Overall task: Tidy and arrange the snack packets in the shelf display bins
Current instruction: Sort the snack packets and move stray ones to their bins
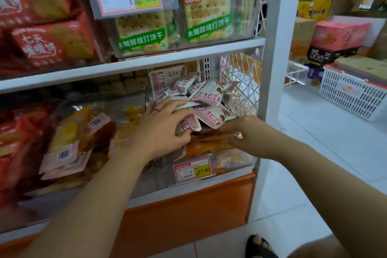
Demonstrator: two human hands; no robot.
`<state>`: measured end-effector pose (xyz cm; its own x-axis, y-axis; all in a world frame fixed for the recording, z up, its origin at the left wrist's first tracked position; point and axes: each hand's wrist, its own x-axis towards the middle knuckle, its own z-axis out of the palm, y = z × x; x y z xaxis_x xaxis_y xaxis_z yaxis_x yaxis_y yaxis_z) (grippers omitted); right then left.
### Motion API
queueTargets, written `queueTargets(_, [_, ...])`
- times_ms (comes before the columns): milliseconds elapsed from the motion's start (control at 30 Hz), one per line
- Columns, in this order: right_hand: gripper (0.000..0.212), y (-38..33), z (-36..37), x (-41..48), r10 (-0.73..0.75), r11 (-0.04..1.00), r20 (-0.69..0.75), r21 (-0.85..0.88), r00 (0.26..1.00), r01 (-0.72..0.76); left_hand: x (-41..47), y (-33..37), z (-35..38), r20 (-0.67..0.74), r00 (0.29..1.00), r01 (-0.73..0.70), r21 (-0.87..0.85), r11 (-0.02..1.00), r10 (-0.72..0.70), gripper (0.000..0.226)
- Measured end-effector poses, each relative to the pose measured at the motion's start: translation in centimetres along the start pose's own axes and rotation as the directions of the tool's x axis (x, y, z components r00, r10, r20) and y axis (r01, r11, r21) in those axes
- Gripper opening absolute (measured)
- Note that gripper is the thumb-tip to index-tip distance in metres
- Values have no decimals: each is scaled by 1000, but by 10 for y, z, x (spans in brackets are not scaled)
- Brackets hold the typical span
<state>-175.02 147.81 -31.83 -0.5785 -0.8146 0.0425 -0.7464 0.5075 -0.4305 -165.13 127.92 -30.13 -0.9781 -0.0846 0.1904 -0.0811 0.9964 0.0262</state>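
Observation:
A clear display bin [234, 164] on the lower shelf holds a heap of small white-and-maroon snack packets [209, 95] over orange packets [207, 146]. My left hand [163, 130] reaches into the bin and pinches one white-and-maroon packet [188, 124] between thumb and fingers, the other fingers spread over the heap. My right hand [240, 130] lies at the bin's right front, its fingers curled on the edge of an orange packet [215, 137]. How tightly it grips is partly hidden.
The neighbouring bin to the left holds yellow and pink packets [69, 144]. Green cracker packs [207, 14] and red packs [52, 42] fill the shelf above. A white post [278, 48] bounds the shelf. A white basket [354, 94] and boxes stand on the floor at right.

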Motion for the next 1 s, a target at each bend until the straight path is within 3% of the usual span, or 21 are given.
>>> queueTargets(233, [45, 4, 9, 15, -3, 1000, 18, 19, 1000, 3, 7, -13, 7, -199, 980, -47, -209, 977, 5, 39])
queueTargets(433, [25, 6, 11, 26, -2, 998, 70, -60, 998, 6, -4, -8, 9, -49, 999, -12, -61, 998, 9, 47])
queueTargets(500, [26, 6, 12, 29, -7, 1000, 117, -18, 993, 9, -8, -7, 9, 6, 1000, -10, -8, 1000, 10, 68])
queueTargets(667, [36, 0, 5, 32, -65, 989, 311, 149, 948, 19, -5, -6, 3, 147, 989, -6, 17, 1000, 4, 89])
queueTargets(800, [59, -6, 10, 40, -41, 991, 424, 135, 905, -19, -4, -8, 7, 145, 989, -29, -14, 999, 31, 87])
queueTargets(1000, [95, -4, 23, 54, 10, 999, 475, 25, 880, -24, -3, -11, 11, 78, 997, -16, -45, 999, 20, 75])
